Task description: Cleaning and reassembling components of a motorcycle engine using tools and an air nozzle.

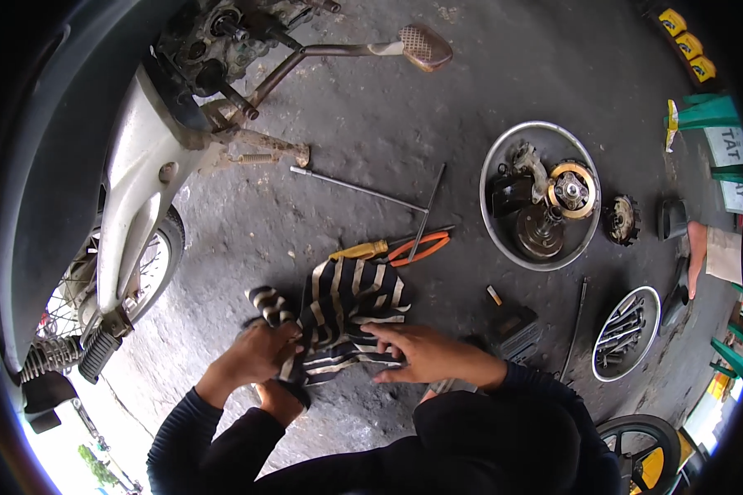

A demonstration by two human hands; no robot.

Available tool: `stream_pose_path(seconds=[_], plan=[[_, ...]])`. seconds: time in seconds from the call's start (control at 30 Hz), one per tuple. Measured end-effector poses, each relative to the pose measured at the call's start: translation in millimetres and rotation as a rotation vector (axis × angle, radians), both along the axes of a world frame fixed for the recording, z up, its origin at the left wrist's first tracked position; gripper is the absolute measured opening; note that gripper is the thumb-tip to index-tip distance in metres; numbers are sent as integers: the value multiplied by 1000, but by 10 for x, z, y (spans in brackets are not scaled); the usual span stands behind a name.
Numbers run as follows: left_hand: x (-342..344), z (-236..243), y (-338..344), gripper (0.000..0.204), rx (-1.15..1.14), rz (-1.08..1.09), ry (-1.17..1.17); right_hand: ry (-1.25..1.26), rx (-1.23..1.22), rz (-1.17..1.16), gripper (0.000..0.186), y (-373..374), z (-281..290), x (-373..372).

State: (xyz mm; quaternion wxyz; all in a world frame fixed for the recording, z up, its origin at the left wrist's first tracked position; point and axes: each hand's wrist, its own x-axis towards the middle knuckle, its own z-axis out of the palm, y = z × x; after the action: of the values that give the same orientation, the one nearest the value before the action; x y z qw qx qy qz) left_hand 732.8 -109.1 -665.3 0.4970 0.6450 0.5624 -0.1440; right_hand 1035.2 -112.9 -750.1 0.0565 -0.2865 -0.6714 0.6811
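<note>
A black and cream striped cloth (347, 309) lies crumpled on the ground in front of me. My left hand (266, 351) is closed on the cloth's left end, and a striped bunch sticks up above its fingers. At the cloth's right edge is my right hand (425, 353), its fingers apart and reaching over the fabric. Whether those fingertips press on the cloth I cannot tell. Just beyond the cloth lie a tool with a yellow handle (362, 250) and orange-handled pliers (421, 249). A long T-handle wrench (363, 191) rests farther off, its crossbar over the tools.
On the left stands a motorbike (144, 157) with its kick lever (347, 50) jutting out. A metal basin (486, 206) holds engine parts; a clutch part (623, 219) sits beside it. An oval tray (596, 363) of wrenches lies right. Another person's foot (697, 256) shows at the right.
</note>
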Motion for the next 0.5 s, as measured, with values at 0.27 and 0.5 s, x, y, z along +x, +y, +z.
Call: stream_pose_path(seconds=[0.27,0.5], plan=[[661,-224,-98,119,-986,884,-1474,437,-409,-147,84,194,-241,-139],[1492,-455,139,58,-177,229,-581,486,-962,-602,40,146,-213,397]])
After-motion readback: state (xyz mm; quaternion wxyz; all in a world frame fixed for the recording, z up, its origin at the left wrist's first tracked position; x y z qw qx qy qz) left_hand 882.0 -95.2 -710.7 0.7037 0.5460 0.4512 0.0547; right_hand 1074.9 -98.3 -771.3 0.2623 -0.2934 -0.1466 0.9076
